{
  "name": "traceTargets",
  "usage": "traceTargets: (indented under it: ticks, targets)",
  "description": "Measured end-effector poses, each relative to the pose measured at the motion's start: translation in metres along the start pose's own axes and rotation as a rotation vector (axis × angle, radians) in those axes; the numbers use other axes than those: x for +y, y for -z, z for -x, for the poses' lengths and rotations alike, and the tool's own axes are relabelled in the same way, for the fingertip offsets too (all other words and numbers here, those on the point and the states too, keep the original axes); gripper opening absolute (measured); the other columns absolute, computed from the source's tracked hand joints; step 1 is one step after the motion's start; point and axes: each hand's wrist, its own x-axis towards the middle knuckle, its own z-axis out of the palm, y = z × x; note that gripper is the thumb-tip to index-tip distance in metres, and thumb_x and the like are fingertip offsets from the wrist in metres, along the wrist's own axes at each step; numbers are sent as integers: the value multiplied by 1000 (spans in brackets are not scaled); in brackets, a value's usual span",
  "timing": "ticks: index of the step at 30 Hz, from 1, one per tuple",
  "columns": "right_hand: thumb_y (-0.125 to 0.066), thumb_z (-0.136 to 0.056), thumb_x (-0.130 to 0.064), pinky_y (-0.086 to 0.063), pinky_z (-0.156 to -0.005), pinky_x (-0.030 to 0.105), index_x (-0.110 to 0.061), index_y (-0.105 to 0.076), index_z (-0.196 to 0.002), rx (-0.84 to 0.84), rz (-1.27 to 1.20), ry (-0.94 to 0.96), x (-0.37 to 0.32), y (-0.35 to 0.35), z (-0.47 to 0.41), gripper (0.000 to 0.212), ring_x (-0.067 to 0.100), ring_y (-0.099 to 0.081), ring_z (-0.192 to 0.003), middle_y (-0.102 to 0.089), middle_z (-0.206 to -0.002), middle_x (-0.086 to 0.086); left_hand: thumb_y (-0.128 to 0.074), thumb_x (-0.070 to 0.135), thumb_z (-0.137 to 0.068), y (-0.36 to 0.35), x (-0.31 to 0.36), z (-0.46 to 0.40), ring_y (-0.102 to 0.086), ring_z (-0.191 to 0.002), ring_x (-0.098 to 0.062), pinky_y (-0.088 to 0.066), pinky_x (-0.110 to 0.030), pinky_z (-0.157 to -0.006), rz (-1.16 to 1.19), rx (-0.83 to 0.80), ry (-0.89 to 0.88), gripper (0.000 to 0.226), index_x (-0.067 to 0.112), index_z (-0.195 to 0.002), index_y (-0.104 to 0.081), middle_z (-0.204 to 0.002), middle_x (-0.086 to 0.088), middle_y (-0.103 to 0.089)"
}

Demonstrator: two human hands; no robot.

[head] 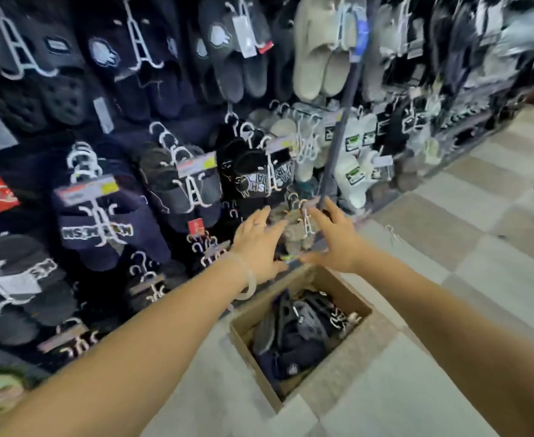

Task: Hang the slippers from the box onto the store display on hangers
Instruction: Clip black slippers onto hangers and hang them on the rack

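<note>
A shop's footwear aisle: a display wall [164,121] across the left and top of the frame holds rows of slippers [101,228] on white hangers [193,190] with price tags [84,190], above a tiled floor [479,247].

Whole display [133,121] smeared by motion blur, tag print unreadable; grey slippers [294,234] half-hidden between left hand [259,241] and right hand [335,238]; contact unclear; box [246,323] contents a dark jumble.

Blurred tan slippers [294,231] on a white hanger [306,220], seemingly on the display [164,121].
</note>
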Motion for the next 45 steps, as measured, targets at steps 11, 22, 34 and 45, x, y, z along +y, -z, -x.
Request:
traceTargets:
  ticks: [11,22,34,45]
  targets:
    - [-65,-82,-40,-20,-113,43,-16,-18,-147,-106,-6,-144,176,-25,-54,84,32,-4,-145,-4,-156,17,-59,37,-87,-85,76,-158,1,-145,-33,-23,-50,-114,125,-181,22,79,28,-147,-9,-157,-6,12]
    - [-60,-87,-30,-30,-108,31,-16,-25,-145,-489,-99,-226,316,-115,-154,69,31,-32,-135,-23,-150,12,-58,27,-88,-227,63,-279,-12,-144,-31,-24,-34,-113,277,-423,320,74,25,-147,-15,-156,-10,9]
    - [-54,-89,-35,-33,-110,38,-19,-28,-143,-883,-6,-91,446,-365,-229,62,28,-35,-133,-27,-149,7,-53,40,-88,-474,30,-341,-8,-144,-27,-16,-40,-118,323,-585,687,71,27,-146,-13,-157,-6,1]
    - [-67,-81,-18,-43,-96,41,-19,-38,-135,-1043,244,91,532,-572,-254,61,31,-44,-121,-49,-131,10,-49,23,-91,-672,-14,-367,8,-144,-31,0,-42,-117,43,-467,647,67,13,-147,-11,-156,-15,9]
